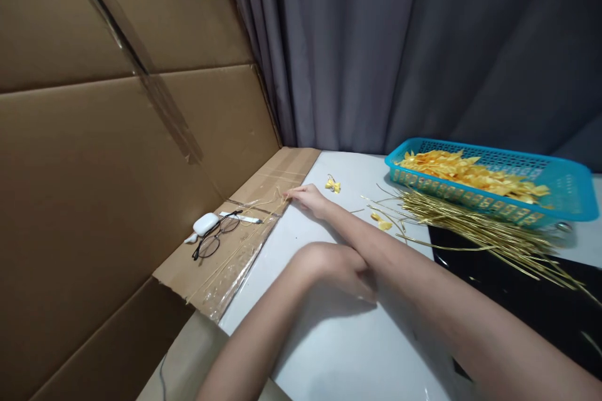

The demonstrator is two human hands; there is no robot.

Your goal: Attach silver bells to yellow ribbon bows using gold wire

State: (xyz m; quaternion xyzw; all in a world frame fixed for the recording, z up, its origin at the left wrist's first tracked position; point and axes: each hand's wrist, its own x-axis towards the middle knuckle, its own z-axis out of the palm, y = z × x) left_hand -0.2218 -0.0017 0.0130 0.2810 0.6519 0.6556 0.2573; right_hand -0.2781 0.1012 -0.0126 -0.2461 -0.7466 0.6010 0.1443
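Note:
My right hand [308, 198] reaches across to the edge of a cardboard sheet, its fingertips pinched on thin yellow thread [254, 206]. Long strands of that thread trail over the cardboard toward its near corner. My left hand [345, 269] is bent at the wrist over the white table, partly beneath my right forearm, and its fingers are mostly hidden. Just beyond my right hand lies a small yellow ribbon bow [333, 185]. Another yellow ribbon piece [381, 222] rests to the right of my right forearm, by the ends of some gold wires [475, 232].
A blue basket [571, 191] of yellow ribbon pieces [465, 172] stands at the back right, behind the wires. Under them is a black sheet [508, 288]. Glasses [209, 246], a white case [205, 223] and a white pen-like stick [241, 218] lie on the cardboard [294, 163]. Cardboard walls the left side.

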